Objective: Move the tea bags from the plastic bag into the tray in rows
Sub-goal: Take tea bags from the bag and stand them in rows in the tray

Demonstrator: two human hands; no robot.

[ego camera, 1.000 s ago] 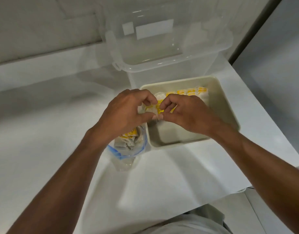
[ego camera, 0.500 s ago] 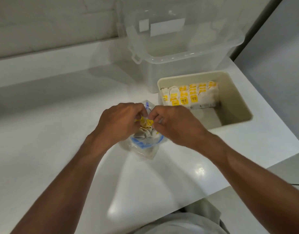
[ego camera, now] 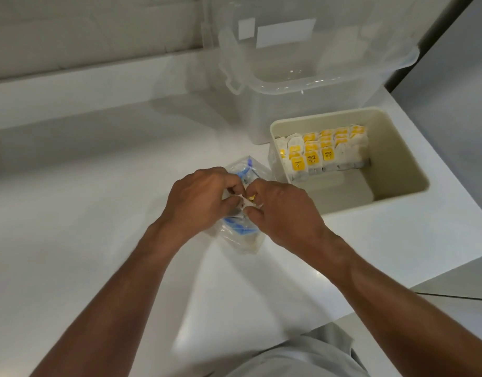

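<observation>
A clear plastic bag (ego camera: 242,240) with a blue zip strip lies on the white counter in the middle. Both hands meet over its mouth. My left hand (ego camera: 199,197) and my right hand (ego camera: 283,210) pinch white tea bags (ego camera: 246,201) with a yellow tag between their fingertips; how many is hidden by the fingers. To the right stands a cream tray (ego camera: 397,191). Several tea bags with yellow tags (ego camera: 324,153) stand in rows against its far wall; its near half shows bare floor.
A large clear storage box (ego camera: 302,85) with side latches stands behind the tray against the wall. The white counter (ego camera: 85,213) stretches left and ends in an edge at the right front, past the tray. My grey shirt shows at the bottom.
Both hands went from the tray back left to the plastic bag and now pinch tea bags at its mouth. The rows in the tray are uncovered.
</observation>
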